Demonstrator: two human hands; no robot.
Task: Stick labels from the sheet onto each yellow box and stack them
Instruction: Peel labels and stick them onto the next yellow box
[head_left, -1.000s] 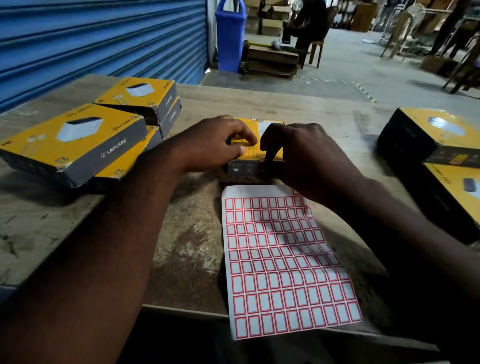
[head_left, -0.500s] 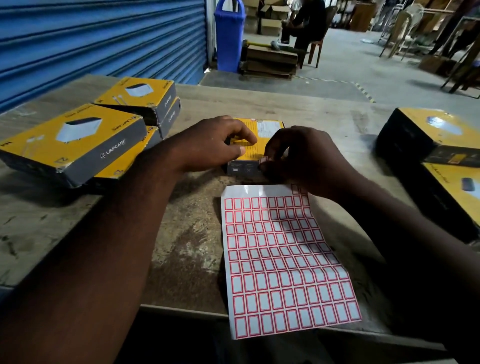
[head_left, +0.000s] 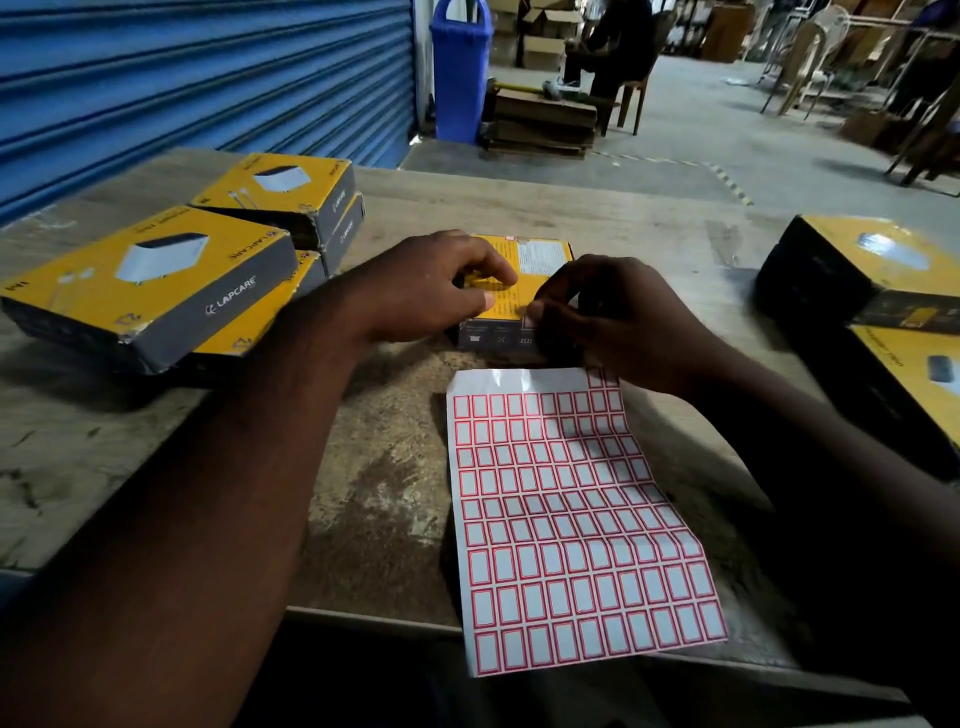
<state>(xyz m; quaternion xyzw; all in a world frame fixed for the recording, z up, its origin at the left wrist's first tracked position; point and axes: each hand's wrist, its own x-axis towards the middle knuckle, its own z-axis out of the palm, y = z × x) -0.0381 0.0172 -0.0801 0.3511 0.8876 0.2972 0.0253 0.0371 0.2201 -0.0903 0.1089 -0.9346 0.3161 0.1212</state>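
Pinched between thumb and forefinger of the right hand (head_left: 618, 322) is what looks like a small red-edged label (head_left: 529, 323), held at the near edge of the box (head_left: 524, 275) just above centre frame. It is too small to be sure it is free of the fingers or already touching the card. The left hand (head_left: 441, 291) lies over the left part of the same box, fingers curled onto its yellow top and thumb along the near side, pinning it to the table (head_left: 649, 218).

The sheet (head_left: 571, 519) lies flat just below the box, running down to the table's near edge at lower centre. Its top row shows blank backing where labels are gone; the rest of the grid looks full.

At the left of the frame stand four more yellow boxes in two stacks (head_left: 156, 280). Whether they carry labels cannot be told from here. At the right edge sit further boxes (head_left: 857, 270), dark-sided and dim.

The step in hand seems to be sticking: label at the box, not yet pressed flat. Next comes laying it down square near that front corner and rubbing it smooth with a fingertip while the left hand keeps the box from sliding. After that the box would go onto a stack, probably one of those at the left, which needs a full grasp around its sides.
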